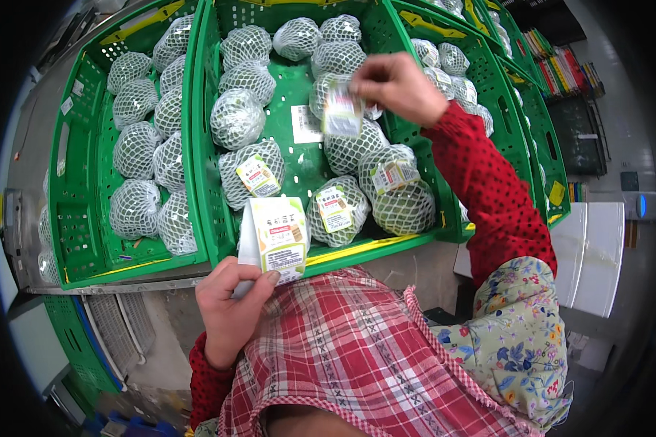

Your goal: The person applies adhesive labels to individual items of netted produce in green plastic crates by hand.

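My left hand (229,302) pinches a strip of printed labels (280,233), white, green and yellow, at the near edge of the middle green crate (386,246). Above the right side of that crate, my right hand (399,89) grips a single label (342,111) by its edge, slightly blurred. The label overlaps a round piece of produce (321,89) in a white foam net; whether it touches cannot be made out. Nearer to me, one netted green piece (339,222), a second to its right (401,207) and another on the left (235,191) bear labels.
A left crate (87,182) holds several netted pieces without visible labels. On the right, another crate (514,138) holds more. A printed sheet (306,124) lies on the middle crate's floor. White boxes (590,255) stand at the right, and colourful items (561,69) fill a rack beyond.
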`<act>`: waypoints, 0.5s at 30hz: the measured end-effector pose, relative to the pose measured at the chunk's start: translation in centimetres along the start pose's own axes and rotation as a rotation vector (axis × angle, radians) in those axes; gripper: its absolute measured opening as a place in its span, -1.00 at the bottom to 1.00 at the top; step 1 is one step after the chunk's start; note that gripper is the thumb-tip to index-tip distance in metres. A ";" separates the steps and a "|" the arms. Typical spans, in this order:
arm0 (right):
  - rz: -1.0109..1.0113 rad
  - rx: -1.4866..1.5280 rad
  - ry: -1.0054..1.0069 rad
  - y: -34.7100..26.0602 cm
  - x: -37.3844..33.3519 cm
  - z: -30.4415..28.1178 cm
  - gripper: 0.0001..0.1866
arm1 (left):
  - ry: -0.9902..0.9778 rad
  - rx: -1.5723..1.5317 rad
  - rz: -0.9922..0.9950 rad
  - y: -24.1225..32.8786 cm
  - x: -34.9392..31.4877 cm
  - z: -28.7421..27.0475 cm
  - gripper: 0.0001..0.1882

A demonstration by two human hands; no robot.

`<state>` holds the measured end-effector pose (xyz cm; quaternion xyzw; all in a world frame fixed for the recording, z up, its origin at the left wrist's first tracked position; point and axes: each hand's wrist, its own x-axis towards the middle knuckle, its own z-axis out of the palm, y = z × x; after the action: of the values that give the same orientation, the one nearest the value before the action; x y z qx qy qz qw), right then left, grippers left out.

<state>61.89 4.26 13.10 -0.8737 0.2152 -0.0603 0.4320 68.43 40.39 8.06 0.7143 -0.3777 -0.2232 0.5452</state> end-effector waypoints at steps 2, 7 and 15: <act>0.149 -0.107 -0.167 6.5 1.3 0.9 -0.86 | 0.045 -0.059 -0.041 -0.3 0.0 0.6 -0.87; 0.336 -0.098 -0.243 10.9 2.6 3.7 -0.82 | 0.151 -0.133 -0.159 -1.2 -1.5 0.6 -0.88; -0.031 -0.981 -0.070 11.4 0.2 5.4 -0.46 | 0.143 -0.157 -0.202 -1.3 -1.5 0.8 -0.88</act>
<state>59.93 1.96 0.83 -0.9788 0.1904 0.0712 -0.0245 67.39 41.22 6.43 0.7179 -0.2452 -0.2543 0.5999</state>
